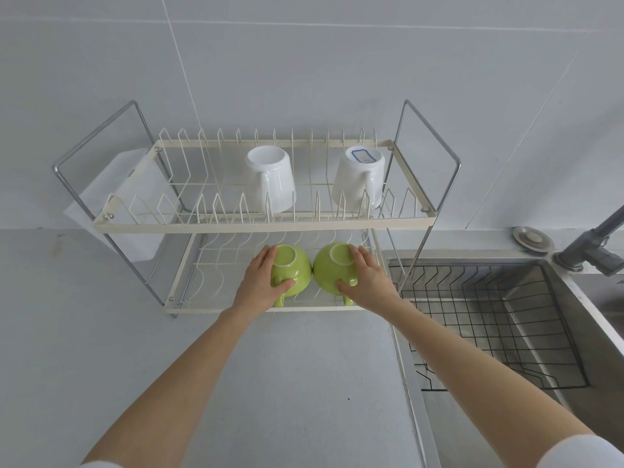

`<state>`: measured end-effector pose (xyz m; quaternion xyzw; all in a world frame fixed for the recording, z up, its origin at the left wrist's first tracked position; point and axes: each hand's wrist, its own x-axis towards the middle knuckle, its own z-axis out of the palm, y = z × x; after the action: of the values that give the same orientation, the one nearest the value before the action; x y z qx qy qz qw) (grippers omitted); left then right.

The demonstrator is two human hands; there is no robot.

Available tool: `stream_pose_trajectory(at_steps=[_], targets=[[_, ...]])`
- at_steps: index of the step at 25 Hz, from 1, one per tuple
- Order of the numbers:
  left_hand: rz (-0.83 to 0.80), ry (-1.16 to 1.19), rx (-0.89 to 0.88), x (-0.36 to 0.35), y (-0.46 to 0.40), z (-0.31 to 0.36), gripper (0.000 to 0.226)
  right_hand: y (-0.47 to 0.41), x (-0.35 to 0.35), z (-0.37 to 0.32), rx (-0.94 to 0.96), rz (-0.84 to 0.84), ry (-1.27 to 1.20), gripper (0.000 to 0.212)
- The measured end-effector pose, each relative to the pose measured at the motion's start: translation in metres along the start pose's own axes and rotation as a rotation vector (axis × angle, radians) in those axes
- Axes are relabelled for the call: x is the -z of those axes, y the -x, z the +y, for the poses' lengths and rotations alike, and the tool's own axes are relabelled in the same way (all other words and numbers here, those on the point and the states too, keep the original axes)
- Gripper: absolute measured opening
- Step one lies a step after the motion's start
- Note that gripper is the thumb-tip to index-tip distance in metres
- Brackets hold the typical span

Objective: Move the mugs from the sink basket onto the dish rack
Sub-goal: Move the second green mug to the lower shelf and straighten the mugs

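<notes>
The left hand (261,282) gripped one upturned green mug (293,270) and the right hand (366,280) the other green mug (332,265), seating both on the dish rack's lower tier (202,307). The sink basket (489,319) looked empty, so next likely called for letting go. A grey countertop (304,366) met a pale tiled wall (304,62).

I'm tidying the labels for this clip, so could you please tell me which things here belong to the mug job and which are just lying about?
Part of the job:
- left green mug, held by the left hand
- right green mug, held by the right hand
- two white mugs
- dish rack
- sink basket

Just lying about:
- faucet
- sink stopper
- white board behind the rack
</notes>
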<state>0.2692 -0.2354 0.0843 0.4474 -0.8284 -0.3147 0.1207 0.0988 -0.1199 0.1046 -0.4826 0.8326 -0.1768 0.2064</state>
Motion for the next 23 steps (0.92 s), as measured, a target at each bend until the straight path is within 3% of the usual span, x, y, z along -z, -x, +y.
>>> stream_pose_trajectory(at_steps=[12,23], targets=[[-0.075,-0.262,-0.003,0.007,0.015,0.016,0.075,0.015,0.007,-0.005,0.071,-0.007,0.166,0.079],[0.078,-0.463,-0.131,0.024,0.078,0.053,0.068,0.085,0.026,-0.013,0.213,0.086,0.267,0.077]])
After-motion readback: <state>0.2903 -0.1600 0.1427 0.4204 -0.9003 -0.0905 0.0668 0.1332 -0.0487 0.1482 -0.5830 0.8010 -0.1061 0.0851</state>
